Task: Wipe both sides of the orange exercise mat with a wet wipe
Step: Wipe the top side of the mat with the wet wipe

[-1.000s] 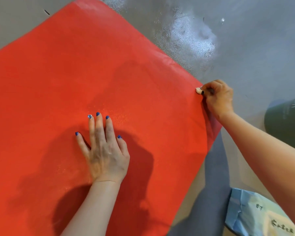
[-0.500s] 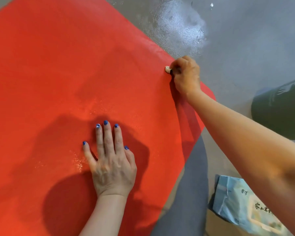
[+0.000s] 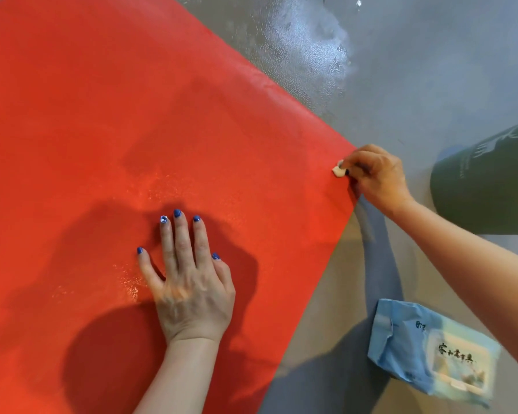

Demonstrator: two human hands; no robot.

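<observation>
Indoor floor area, likely a gym or home exercise space. Indicators: glossy grey coated floor point(image 3: 431, 55) with a textured sheen, an orange mat point(image 3: 132, 115) laid flat, a dark rolled mat point(image 3: 485, 180).

The mat point(image 3: 132, 115) is a bright orange-red with a fine pebbled grain, the floor point(image 3: 431, 70) glossy grey, the nails point(image 3: 177, 213) painted blue, the wipe point(image 3: 338, 171) off-white, and the wipes packet point(image 3: 425, 351) pale blue with dark lettering.

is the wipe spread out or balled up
Balled up: only a small white wad of wipe pokes out of the right hand at the mat edge.
</observation>
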